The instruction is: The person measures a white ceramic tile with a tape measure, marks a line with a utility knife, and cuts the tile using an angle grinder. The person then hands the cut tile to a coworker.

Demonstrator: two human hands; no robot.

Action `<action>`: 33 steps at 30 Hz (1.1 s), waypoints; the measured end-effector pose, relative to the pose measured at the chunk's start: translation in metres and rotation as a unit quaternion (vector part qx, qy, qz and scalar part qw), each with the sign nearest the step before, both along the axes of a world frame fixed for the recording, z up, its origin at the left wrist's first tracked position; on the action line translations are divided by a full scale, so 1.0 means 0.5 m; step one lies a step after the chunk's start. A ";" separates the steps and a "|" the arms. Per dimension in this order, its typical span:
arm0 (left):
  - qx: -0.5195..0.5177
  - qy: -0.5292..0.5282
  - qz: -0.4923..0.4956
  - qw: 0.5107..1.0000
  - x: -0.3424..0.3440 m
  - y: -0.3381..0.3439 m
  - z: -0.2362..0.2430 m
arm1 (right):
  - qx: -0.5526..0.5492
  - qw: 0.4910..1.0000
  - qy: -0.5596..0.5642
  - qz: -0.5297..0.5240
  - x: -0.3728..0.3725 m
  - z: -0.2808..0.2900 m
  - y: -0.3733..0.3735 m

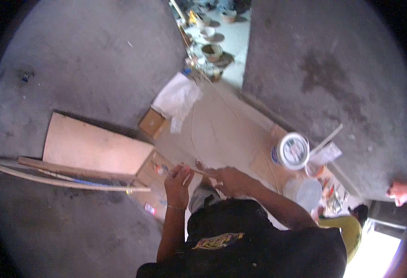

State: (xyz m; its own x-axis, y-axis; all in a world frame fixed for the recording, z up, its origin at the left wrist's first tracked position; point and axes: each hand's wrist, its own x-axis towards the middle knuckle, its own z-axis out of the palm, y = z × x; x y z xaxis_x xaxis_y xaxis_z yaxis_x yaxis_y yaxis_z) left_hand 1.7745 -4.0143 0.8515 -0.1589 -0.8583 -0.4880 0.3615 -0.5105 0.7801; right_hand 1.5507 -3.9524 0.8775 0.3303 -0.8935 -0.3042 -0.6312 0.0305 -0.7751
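In front of my dark shirt, a thin light-brown stick runs from one hand to the other; its exact kind is too blurred to tell. My left hand is raised with its fingers closed at the stick's left end. My right hand has its fingers wrapped round the other end. Beneath my hands lies a dusty floor, and part of my foot shows between them.
Boards and long poles lean at the left wall, near a cardboard box and white plastic sheet. A white lidded bucket and translucent tub stand right. A cable crosses the floor. Another person's yellow clothing shows lower right.
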 end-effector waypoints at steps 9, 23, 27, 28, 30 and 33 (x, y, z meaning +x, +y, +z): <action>-0.065 -0.063 -0.092 0.992 -0.118 -0.585 -0.081 | -0.017 0.997 -0.014 -0.075 -0.104 -0.051 -0.510; -0.239 -0.113 -0.008 0.964 -0.612 -1.577 0.067 | 0.015 0.886 -0.208 -0.415 -0.606 -0.060 -1.083; -0.402 -0.172 0.069 0.897 -0.703 -1.821 0.133 | -0.016 0.831 -0.266 -0.488 -0.785 -0.008 -1.241; -0.421 -0.216 0.091 0.876 -0.706 -1.873 0.165 | -0.049 0.863 -0.157 -0.478 -0.825 0.004 -1.278; -0.442 -0.282 0.133 0.841 -0.711 -1.942 0.211 | -0.070 0.847 -0.181 -0.495 -0.881 0.027 -1.338; -0.452 -0.289 0.200 0.820 -0.747 -2.056 0.217 | -0.067 0.812 -0.213 -0.539 -0.966 0.011 -1.412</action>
